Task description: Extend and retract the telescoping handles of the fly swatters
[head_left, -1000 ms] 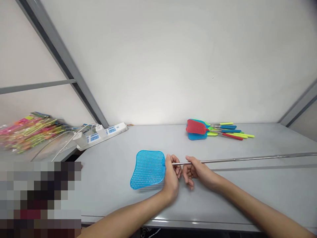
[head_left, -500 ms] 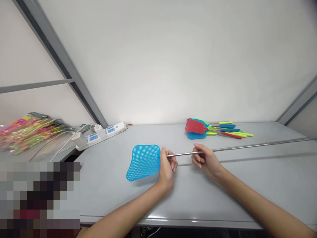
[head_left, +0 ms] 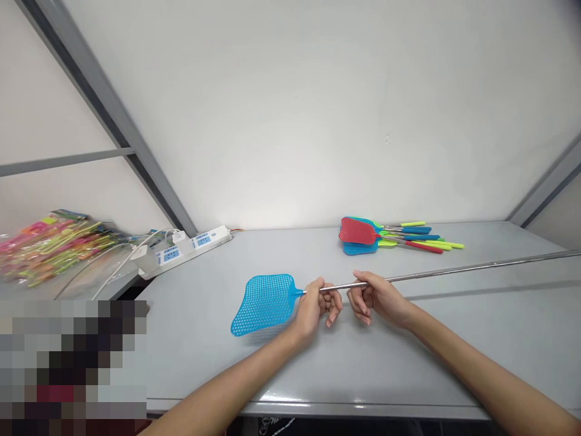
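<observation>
A blue fly swatter (head_left: 265, 303) with a perforated head and a long, extended metal rod lies across my two hands above the table. My left hand (head_left: 316, 307) pinches the rod just right of the blue neck, thumb on top and the other fingers loosely curled below. A short way to the right, my right hand (head_left: 374, 298) grips the same rod between thumb and curled fingers. The rod runs on past the right edge of the view, so its far end is hidden.
Several fly swatters (head_left: 361, 232) in red, blue and green lie piled at the table's back. A white power strip (head_left: 186, 251) with plugs and cables sits at the back left. Plastic-bagged colourful items (head_left: 59, 245) lie farther left. The grey table (head_left: 363, 369) meets a white wall.
My left hand has slid right along the rod, away from the swatter head, baring the blue neck. The gap between my hands has narrowed, and the head sits slightly lower.
</observation>
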`<state>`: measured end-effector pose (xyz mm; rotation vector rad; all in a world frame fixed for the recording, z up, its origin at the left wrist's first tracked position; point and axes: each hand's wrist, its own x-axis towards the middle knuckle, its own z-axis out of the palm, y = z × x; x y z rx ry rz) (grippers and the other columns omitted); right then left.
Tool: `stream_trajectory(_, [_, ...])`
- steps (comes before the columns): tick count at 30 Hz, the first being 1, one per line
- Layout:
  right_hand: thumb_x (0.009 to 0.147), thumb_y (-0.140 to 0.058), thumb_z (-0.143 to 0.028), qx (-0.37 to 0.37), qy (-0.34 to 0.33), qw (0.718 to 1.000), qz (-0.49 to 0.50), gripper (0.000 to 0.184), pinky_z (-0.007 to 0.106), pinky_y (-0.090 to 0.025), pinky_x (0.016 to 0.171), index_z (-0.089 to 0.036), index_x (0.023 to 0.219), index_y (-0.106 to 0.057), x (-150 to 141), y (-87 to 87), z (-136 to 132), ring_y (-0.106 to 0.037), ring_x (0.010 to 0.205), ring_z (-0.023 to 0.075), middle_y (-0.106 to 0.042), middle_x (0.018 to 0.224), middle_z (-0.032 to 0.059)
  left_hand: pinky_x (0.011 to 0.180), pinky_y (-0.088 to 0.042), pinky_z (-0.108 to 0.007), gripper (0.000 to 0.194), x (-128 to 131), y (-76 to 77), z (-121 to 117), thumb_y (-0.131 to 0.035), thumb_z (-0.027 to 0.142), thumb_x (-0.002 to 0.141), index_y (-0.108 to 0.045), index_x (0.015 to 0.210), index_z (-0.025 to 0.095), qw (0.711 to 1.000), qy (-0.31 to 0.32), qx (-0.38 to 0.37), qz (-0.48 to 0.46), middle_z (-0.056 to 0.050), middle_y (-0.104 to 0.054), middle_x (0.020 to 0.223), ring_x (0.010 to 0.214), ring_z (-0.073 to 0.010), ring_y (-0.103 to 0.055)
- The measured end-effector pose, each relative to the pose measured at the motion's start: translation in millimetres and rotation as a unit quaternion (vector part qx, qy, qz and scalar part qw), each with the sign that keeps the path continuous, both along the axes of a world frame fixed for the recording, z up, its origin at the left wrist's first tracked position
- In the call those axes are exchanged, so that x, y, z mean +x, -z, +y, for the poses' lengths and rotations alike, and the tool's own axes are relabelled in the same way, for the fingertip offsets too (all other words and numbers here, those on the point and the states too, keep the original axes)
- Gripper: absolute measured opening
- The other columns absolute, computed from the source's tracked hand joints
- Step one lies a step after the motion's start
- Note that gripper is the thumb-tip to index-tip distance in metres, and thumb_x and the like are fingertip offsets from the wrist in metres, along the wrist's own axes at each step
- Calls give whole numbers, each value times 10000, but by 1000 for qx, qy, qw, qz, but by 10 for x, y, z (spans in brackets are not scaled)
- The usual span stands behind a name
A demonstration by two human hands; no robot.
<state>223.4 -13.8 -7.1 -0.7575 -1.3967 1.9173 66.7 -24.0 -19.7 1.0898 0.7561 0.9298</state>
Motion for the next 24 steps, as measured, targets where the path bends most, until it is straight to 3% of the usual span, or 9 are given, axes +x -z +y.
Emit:
stream_trajectory(4, [824,-238,-409,-20,-30,999,20,551,247,-309,422,-117,442,-507,-6,73,-12,-462,348,124,-425,367,10,353,-244,-204,517,20,21,-48,-233,463,781,-519,496,139,1000,20,9,20,8,-411,326,276,-78,-329])
stream_trajectory(8, [825,-229,-403,-36,-57,997,37,566,249,-328,411,-103,453,-532,-40,143,-15,-465,346,131,-435,351,21,407,-324,-227,544,50,21,-111,-228,499,785,-528,506,140,999,31,26,31,7,-416,299,291,-102,-399])
stream_trajectory(15, [823,-246,-397,-22,-68,997,35,570,241,-325,393,-103,429,-534,-57,97,-44,-458,337,120,-467,370,29,537,-433,-289,567,68,-13,-157,-244,522,786,-551,495,143,998,60,24,23,-2,-434,305,442,-172,-560])
stream_trajectory(24, [822,-228,-413,-15,-72,997,18,607,243,-331,419,-111,379,-513,-69,128,-50,-462,347,118,-491,372,49,545,-442,-282,548,58,-79,-181,-290,529,771,-539,458,155,996,83,10,34,14,-412,291,355,-129,-496])
